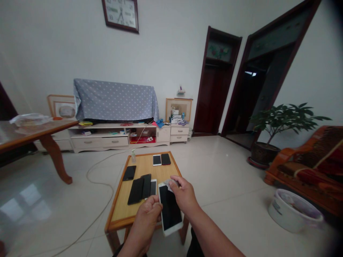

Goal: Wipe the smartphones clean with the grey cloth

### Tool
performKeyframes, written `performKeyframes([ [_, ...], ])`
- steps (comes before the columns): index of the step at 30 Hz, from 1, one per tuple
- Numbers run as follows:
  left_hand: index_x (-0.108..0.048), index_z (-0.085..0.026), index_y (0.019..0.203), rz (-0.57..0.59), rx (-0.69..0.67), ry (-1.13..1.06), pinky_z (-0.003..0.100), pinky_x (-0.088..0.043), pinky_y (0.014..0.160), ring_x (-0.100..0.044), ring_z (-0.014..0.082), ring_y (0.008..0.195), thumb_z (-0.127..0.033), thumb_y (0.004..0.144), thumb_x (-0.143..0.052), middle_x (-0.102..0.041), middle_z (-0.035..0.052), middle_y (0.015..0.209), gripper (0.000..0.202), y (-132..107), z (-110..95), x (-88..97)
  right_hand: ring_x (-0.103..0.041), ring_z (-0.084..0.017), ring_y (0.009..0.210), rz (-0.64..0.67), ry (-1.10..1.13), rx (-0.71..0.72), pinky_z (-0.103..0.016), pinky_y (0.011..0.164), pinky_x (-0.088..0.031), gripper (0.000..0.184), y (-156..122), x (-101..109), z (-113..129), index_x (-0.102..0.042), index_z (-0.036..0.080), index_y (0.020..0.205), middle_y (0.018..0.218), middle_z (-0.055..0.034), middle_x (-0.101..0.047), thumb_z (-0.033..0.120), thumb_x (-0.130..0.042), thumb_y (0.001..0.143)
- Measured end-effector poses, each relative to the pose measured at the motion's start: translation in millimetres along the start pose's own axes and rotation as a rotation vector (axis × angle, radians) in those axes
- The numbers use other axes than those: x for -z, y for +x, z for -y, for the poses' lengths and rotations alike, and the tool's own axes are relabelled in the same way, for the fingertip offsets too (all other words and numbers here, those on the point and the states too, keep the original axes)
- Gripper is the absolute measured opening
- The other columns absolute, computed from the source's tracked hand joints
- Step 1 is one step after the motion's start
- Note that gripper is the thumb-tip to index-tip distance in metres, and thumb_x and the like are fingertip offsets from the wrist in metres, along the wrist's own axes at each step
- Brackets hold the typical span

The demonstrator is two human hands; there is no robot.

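A white smartphone (170, 208) with a dark screen is held up over the near right edge of the small wooden table (120, 213). My left hand (148, 217) grips its left side, thumb along the edge. At the phone's top end my right hand (184, 194) pinches a pale, crumpled wipe (168, 183) against the glass. On the table just left of the phone lie a black flip case (135, 191), another dark case (146, 185) and a white phone (153, 188), partly overlapping.
Farther back on the table are a black phone (129, 173), a white phone (157, 160), a dark phone (165, 159) and a small pump bottle (133, 156). A cable (107, 184) runs over the floor at left. A white bucket (291, 210) stands at right near a wooden sofa (284, 160).
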State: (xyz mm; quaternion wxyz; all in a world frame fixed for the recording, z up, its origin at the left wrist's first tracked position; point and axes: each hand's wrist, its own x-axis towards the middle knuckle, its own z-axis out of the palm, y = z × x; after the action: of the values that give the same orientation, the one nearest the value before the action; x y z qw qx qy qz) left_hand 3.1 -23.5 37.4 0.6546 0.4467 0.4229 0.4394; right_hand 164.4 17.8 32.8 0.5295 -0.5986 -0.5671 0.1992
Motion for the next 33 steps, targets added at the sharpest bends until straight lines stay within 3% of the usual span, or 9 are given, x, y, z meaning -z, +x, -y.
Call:
performKeyframes([
  [4, -0.064, -0.019, 0.094, 0.018, -0.031, 0.076, 0.022, -0.031, 0.056, -0.040, 0.0105, 0.056, -0.037, 0.081, -0.063, -0.051, -0.0063, 0.065, 0.023, 1.0, 1.6, -3.4, -0.065, -0.024, 0.099, 0.001, -0.026, 0.028, -0.033, 0.089, -0.048, 0.024, -4.2, -3.7, 16.7, -0.076, 0.023, 0.105, 0.103, -0.0067, -0.072, 0.034, -0.067, 0.085],
  [9, -0.066, -0.018, 0.094, -0.056, -0.072, 0.116, 0.023, -0.027, 0.053, -0.036, 0.0111, 0.054, -0.038, 0.080, -0.063, -0.050, -0.0065, 0.062, 0.025, 2.0, 3.8, -4.8, -0.065, -0.023, 0.091, 0.021, -0.066, 0.029, -0.032, 0.084, -0.048, 0.022, -5.0, -2.7, 29.4, -0.076, 0.025, 0.100, 0.099, -0.0061, -0.070, 0.034, -0.070, 0.082],
  [14, -0.064, -0.018, 0.100, -0.008, -0.035, 0.108, 0.023, -0.032, 0.057, -0.041, 0.0109, 0.058, -0.037, 0.084, -0.059, -0.052, -0.0055, 0.068, 0.026, 3.3, 5.1, -1.9, -0.065, -0.021, 0.089, 0.028, -0.073, 0.018, -0.030, 0.081, -0.047, 0.018, -2.1, -2.0, 28.8, -0.076, 0.025, 0.094, 0.093, -0.0044, -0.071, 0.027, -0.060, 0.087],
  [20, -0.068, -0.018, 0.101, -0.046, -0.113, 0.159, 0.023, -0.032, 0.055, -0.041, 0.0115, 0.057, -0.037, 0.083, -0.060, -0.054, -0.0047, 0.065, 0.027, 6.5, 6.7, 1.2, -0.065, -0.023, 0.091, 0.014, -0.051, 0.022, -0.031, 0.083, -0.047, 0.018, -2.5, -4.9, 29.2, -0.075, 0.023, 0.096, 0.099, -0.0060, -0.072, 0.031, -0.069, 0.080],
  [26, -0.070, -0.017, 0.097, -0.106, -0.096, 0.106, 0.024, -0.039, 0.058, -0.052, 0.0154, 0.061, -0.037, 0.075, -0.066, -0.062, -0.0015, 0.067, 0.029, -1.5, -5.1, -4.5, -0.067, -0.019, 0.077, 0.038, 0.037, 0.000, -0.027, 0.070, -0.049, 0.024, 4.5, -3.9, 19.5, -0.075, 0.021, 0.097, 0.085, -0.0030, -0.074, 0.023, -0.053, 0.088],
  [33, -0.070, -0.018, 0.091, -0.123, -0.132, 0.180, 0.024, -0.032, 0.056, -0.042, 0.0138, 0.057, -0.037, 0.078, -0.064, -0.052, -0.0049, 0.060, 0.023, -2.6, -10.6, -4.8, -0.065, -0.023, 0.096, 0.001, 0.036, 0.035, -0.031, 0.087, -0.047, 0.019, -3.3, -8.5, 29.1, -0.076, 0.023, 0.096, 0.101, -0.0059, -0.072, 0.030, -0.068, 0.081],
])
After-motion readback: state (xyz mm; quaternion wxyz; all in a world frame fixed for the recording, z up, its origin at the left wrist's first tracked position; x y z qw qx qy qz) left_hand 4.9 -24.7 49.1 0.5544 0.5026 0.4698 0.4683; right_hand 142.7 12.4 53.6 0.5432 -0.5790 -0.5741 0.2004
